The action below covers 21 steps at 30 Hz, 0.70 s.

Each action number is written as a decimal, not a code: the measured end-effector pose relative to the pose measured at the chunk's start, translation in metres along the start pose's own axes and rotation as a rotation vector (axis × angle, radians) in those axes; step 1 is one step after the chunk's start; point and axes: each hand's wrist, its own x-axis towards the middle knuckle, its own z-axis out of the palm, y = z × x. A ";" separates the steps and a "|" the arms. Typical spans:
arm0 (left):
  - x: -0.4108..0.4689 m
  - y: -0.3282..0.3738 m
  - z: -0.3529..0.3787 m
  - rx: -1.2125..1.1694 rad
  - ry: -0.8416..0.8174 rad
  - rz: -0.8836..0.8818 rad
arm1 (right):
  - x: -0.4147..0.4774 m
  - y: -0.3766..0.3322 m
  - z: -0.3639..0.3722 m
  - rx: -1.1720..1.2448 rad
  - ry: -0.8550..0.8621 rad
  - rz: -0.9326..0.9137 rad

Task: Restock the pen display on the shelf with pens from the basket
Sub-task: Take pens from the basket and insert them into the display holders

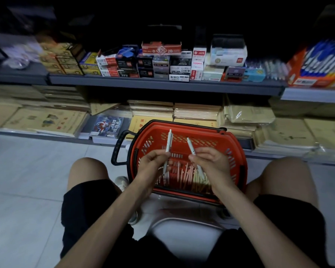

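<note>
A red-and-white carton printed "2B" (pixel 161 47) sits on top of a row of small stationery boxes (pixel 143 67), black, white and red, packed side by side. Left of them stand stacked yellow-brown boxes (pixel 60 59). To the right is a teal box (pixel 254 74), and further right a large orange carton (pixel 321 70) filled with blue-and-white items, too blurred to identify. Below, tan exercise books (pixel 45 118) lie in flat piles, with a blue illustrated book (pixel 107 125) beside them and a plastic-wrapped bundle (pixel 248 113) of tan books at the right. The floor (pixel 27 171) is pale tile. A white stool seat (pixel 186 235) shows at lower centre.
</note>
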 end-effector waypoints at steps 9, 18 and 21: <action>-0.003 0.001 0.007 0.031 -0.038 0.046 | 0.000 0.002 0.000 -0.028 0.064 -0.069; 0.000 0.006 0.009 0.026 -0.126 0.099 | -0.002 -0.010 0.008 -0.188 -0.106 -0.189; -0.002 0.010 0.013 0.014 -0.164 0.114 | -0.003 -0.030 0.012 -0.196 -0.135 -0.255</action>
